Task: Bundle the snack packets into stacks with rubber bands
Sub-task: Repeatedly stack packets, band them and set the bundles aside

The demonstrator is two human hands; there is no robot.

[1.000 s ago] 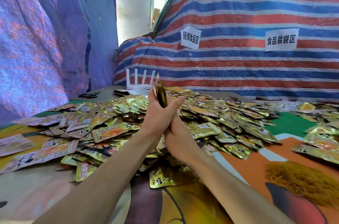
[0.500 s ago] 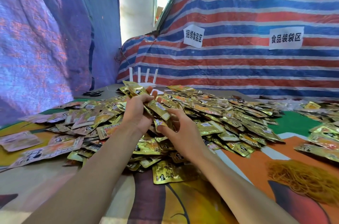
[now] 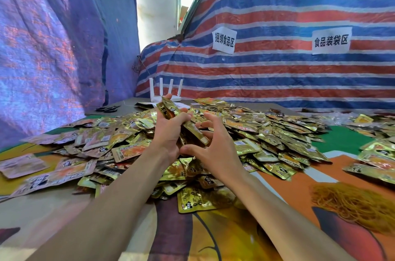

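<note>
A small stack of packets (image 3: 193, 131) is gripped in the left hand (image 3: 168, 132) and held tilted just above the big pile of gold packets (image 3: 273, 132) spread over the table (image 3: 213, 239), with the fingers curled tight round it. The right hand (image 3: 215, 147) is held beside the stack's lower end, fingers spread apart and bent. Whether the stack is touched cannot be told. A heap of rubber bands (image 3: 352, 205) lies at the right, well apart.
</note>
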